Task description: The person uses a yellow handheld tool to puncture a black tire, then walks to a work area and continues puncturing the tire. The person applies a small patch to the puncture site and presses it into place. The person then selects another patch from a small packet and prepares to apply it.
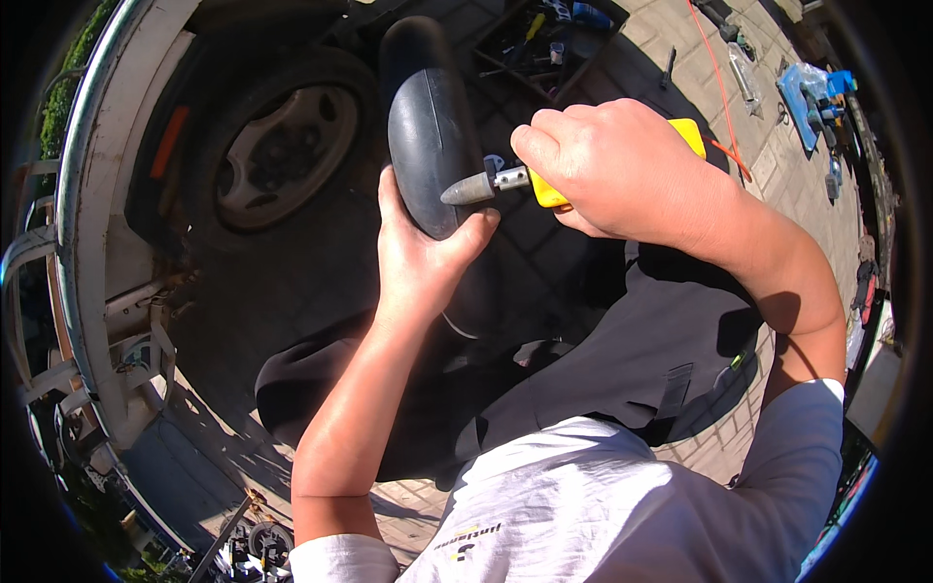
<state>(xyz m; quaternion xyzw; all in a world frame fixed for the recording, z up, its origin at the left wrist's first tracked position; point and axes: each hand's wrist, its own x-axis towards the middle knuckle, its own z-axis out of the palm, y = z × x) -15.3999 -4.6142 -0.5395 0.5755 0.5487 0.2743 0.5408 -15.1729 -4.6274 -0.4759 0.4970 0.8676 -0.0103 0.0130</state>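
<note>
- An orange rectangular reflector sits on the dark side of a parked vehicle.
- A silver-grey, round wheel rim stands in the shade beside it.
- The bare left hand grasps the lower end of the tube, fingers on its left side and thumb on its right.
- That black, curved rubber tube stands lengthwise before the person, above the lap.
- A hand tool with a grey cone tip, metal shank and yellow handle points left across the tube; I cannot tell whether the tip touches.
- A dark, open tool tray lies beyond.
- The bare right hand is clenched around the yellow handle.
- A thin orange-red cord crosses the paving.
</note>
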